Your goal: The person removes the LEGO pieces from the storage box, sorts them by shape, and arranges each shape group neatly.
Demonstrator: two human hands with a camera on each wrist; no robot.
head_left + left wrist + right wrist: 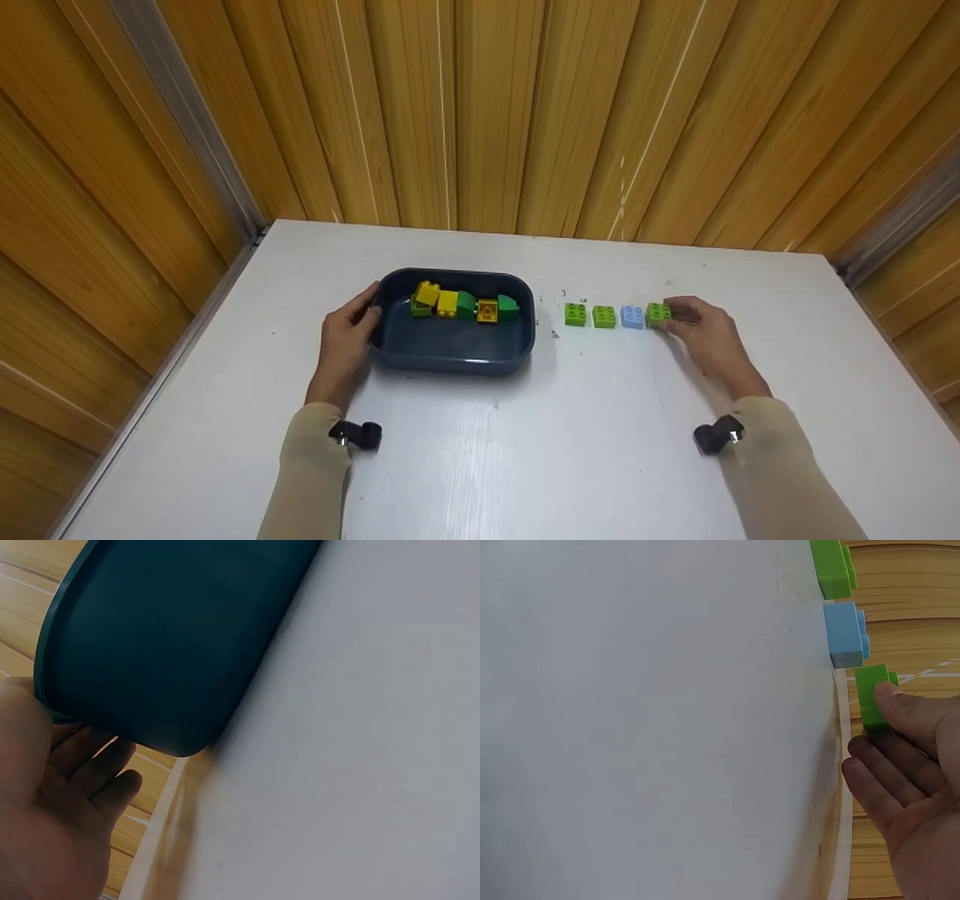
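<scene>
My left hand [346, 339] grips the left end of a dark blue plastic container [450, 365], thumb at its rim. In the left wrist view the container's side wall [172, 637] is close, with the fingers curled by its corner. Several yellow and green toy building bricks [448, 304] lie inside, along the back. At the right, my right hand [709, 339] pinches a light green brick [658, 313] between thumb and fingers. That brick is at the right end of a row with a light blue brick [632, 317] and two other green bricks, one the middle green brick [604, 316].
Everything stands on a white table [480, 465], its back edge meeting a wood-patterned panel wall [487, 112]. Similar panels [82, 225] rise at the left. Small dark marks dot the tabletop between the container and the row. A small black camera sits on each wrist.
</scene>
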